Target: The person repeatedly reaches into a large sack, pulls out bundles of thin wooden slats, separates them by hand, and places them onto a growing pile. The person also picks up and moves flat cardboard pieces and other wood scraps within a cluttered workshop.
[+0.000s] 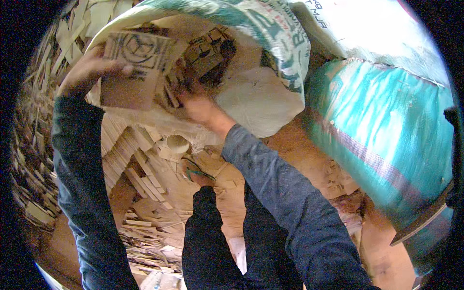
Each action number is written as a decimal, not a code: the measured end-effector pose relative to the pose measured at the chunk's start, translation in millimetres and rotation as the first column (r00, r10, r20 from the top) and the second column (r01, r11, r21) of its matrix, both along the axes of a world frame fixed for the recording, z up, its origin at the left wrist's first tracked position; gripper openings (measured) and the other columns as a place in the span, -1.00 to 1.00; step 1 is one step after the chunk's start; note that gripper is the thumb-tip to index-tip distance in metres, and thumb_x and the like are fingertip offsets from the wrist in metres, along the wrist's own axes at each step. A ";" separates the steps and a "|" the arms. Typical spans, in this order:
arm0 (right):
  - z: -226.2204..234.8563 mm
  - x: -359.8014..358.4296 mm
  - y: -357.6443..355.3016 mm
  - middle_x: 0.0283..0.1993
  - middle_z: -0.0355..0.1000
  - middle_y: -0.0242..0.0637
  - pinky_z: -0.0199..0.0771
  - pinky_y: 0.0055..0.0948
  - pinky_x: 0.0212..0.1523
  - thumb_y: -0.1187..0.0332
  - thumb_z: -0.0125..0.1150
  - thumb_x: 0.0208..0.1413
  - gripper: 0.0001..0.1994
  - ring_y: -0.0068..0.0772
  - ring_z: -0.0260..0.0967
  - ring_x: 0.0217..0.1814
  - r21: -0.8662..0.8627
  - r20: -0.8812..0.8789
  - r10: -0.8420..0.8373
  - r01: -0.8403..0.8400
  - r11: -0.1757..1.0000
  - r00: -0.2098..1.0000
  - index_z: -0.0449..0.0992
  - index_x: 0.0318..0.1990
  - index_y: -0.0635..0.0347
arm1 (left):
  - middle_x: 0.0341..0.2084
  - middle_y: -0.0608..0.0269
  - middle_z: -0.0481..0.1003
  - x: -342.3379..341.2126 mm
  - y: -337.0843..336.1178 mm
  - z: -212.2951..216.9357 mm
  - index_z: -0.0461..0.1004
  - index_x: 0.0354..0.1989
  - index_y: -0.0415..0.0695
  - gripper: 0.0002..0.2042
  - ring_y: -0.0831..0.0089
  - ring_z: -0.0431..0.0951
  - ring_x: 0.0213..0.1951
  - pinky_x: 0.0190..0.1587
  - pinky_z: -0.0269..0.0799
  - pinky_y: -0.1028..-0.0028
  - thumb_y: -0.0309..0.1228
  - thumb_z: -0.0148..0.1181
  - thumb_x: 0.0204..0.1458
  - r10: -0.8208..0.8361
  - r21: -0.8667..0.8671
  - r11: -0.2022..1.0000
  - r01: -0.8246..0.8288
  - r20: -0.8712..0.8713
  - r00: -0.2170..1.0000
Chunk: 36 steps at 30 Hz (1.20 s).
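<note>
A flat brown cardboard piece (129, 89) with a dark printed drawing is in my left hand (89, 70), the thumb lying across its face. It is held at the left side of the mouth of a large white and green woven sack (270, 104). My right hand (200, 106) reaches into the sack mouth, its fingers smeared by motion beside some thin cardboard edges (171, 94). Whether those fingers grip anything is unclear. Deeper in the sack lie more printed cardboard pieces (208, 50), partly in shadow.
Stacked flat cardboard (34, 121) rises along the left. Cardboard strips (147, 176) and a cardboard ring (178, 143) lie on the brown floor before my sandalled foot (195, 176). A full green sack (382, 130) and a white sack (386, 34) stand at the right.
</note>
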State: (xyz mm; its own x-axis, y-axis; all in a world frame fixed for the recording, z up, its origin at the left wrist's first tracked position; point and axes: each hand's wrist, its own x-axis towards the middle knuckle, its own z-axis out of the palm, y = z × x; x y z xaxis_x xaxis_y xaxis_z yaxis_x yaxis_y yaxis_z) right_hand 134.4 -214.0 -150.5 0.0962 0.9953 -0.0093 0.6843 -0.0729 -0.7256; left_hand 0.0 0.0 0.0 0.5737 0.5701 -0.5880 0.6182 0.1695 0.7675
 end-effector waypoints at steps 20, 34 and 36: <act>-51.3 20.4 31.6 -0.06 0.46 0.07 0.38 -0.16 0.09 0.49 -0.08 0.16 -0.74 0.04 0.41 0.02 -0.341 0.139 -0.327 0.355 0.871 0.935 0.45 -0.03 0.32 | -0.14 0.20 0.53 -104.1 -91.0 27.1 0.40 0.03 -0.26 -0.55 0.38 0.53 -0.14 -0.01 0.46 0.39 -0.30 0.23 -0.04 0.309 -0.224 0.930 -0.293 0.041 0.950; -24.7 107.8 36.2 -0.04 0.47 0.00 0.43 -0.16 0.04 0.44 -0.05 0.17 -0.73 -0.03 0.42 0.01 -0.176 -0.208 -0.475 0.445 0.878 0.855 0.46 -0.02 0.28 | -0.02 -0.08 0.50 -122.1 -262.0 8.7 0.34 0.15 -0.36 -0.26 0.12 0.56 -0.02 0.07 0.50 0.24 -0.07 0.28 -0.17 0.904 -0.469 0.359 -0.807 -0.039 0.425; -22.3 126.7 42.1 -0.04 0.47 -0.01 0.43 -0.16 0.04 0.43 -0.05 0.17 -0.72 -0.04 0.43 0.01 -0.200 -0.298 -0.486 0.444 0.874 0.822 0.46 -0.01 0.28 | -0.02 -0.05 0.51 -121.3 -293.0 0.6 0.36 0.14 -0.36 -0.27 0.15 0.57 -0.03 0.07 0.50 0.25 -0.06 0.27 -0.15 0.918 -0.541 0.299 -0.786 -0.061 0.392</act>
State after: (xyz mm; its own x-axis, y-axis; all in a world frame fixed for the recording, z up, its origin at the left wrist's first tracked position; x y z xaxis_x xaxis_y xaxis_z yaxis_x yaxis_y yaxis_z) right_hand 261.0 -171.8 -172.7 0.5174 0.8224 -0.2366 0.2703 -0.4194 -0.8666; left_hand -121.3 -293.0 0.6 0.0575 0.5446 -0.8367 -0.2581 0.8177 0.5145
